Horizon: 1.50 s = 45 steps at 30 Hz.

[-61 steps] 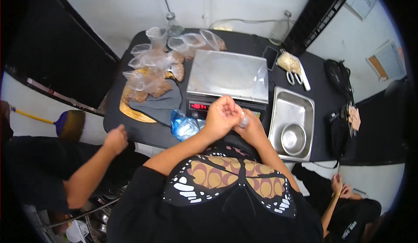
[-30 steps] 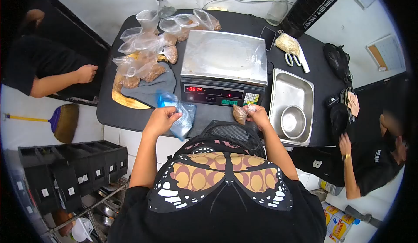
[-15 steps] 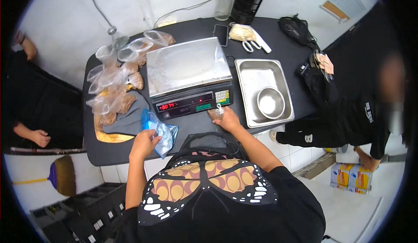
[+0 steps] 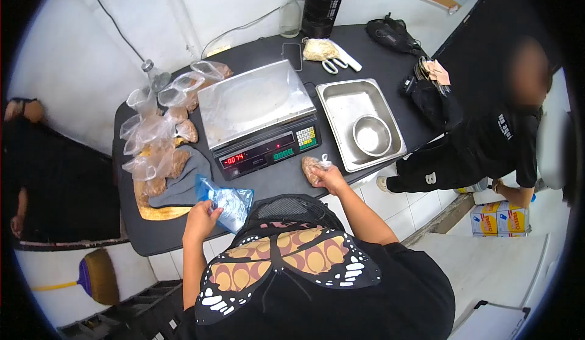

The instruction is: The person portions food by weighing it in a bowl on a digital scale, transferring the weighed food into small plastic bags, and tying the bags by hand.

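My right hand (image 4: 331,180) is closed around a small knotted plastic bag (image 4: 311,170) of brown food, held over the table's front edge. Between the fingers of my left hand (image 4: 203,219) is a blue plastic bag (image 4: 226,203), pinched at its left side. In front of me stands a digital scale (image 4: 259,111) with a bare steel platform and a red display reading about -0.074. Left of the scale lie several clear plastic bags (image 4: 159,140) with brown contents, some on a grey cloth (image 4: 183,178) and a wooden board (image 4: 159,211).
A steel tray (image 4: 334,111) holding a round steel bowl (image 4: 372,136) is right of the scale. Behind are a bag of pale strips (image 4: 320,50), a phone (image 4: 292,55) and a glass bottle (image 4: 290,14). One person (image 4: 487,139) stands at right, another (image 4: 55,175) at left.
My right hand has lifted the small bag away from the scale's front, and more of it shows. My left hand still holds the blue bag. The camera view has shifted slightly.
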Motion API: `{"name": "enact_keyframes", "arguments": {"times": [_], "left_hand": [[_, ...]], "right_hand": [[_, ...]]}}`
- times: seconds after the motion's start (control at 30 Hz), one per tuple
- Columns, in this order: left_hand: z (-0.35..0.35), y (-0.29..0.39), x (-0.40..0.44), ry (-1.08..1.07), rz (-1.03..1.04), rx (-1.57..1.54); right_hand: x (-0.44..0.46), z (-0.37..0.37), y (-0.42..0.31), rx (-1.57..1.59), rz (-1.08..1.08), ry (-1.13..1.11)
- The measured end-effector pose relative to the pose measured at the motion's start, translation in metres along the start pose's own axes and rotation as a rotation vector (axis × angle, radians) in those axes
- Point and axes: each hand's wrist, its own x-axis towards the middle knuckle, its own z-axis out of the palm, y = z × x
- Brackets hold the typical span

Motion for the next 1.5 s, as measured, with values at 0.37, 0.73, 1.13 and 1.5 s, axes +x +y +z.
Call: {"name": "enact_keyframes", "arguments": {"times": [0.37, 0.73, 1.13, 1.5], "left_hand": [[-0.033, 0.033, -0.012, 0.136, 0.213, 0.051], [-0.047, 0.141, 0.002, 0.137, 0.533, 0.0], [-0.039, 0.147, 0.014, 0.285, 0.422, 0.075], [-0.051, 0.137, 0.032, 0.411, 0.646, -0.234]], "right_hand": [[-0.04, 0.021, -0.021, -1.017, -0.583, 0.375], [-0.146, 0.128, -0.163, -1.307, -1.325, -0.363], [-0.095, 0.086, -0.15, -1.271, -1.315, -0.365], [-0.098, 0.083, -0.19, -0.865, -1.27, -0.544]]}}
